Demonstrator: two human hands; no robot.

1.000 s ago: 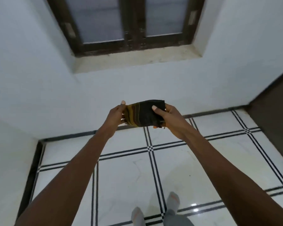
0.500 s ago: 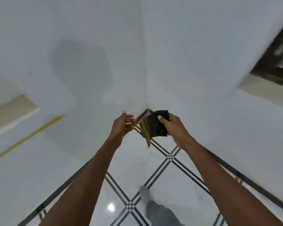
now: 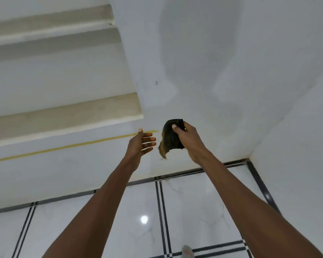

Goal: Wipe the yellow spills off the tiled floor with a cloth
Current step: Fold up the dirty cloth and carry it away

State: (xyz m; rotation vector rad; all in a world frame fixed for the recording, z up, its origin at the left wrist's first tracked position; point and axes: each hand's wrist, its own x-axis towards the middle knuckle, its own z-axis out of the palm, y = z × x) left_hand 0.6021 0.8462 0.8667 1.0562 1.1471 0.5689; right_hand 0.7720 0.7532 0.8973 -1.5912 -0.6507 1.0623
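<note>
Right hand (image 3: 189, 141) grips a folded dark, yellow-stained cloth (image 3: 171, 141) above the glossy white tiled floor (image 3: 194, 211), apparently ready for wiping; the left hand (image 3: 139, 146) hangs open, empty.

we see white walls (image 3: 203, 62) | stairs (image 3: 63, 116) upper left | glossy white tiled floor (image 3: 190, 211), black grout stripes | light glare (image 3: 144, 219)

cloth (image 3: 171, 141): dark woven fabric, matt, frayed yellowish edge
floor tiles (image 3: 190, 207): glossy, smooth, marble-like white
wall (image 3: 222, 71): matt painted plaster
stair treads (image 3: 63, 116): dull beige stone
</note>
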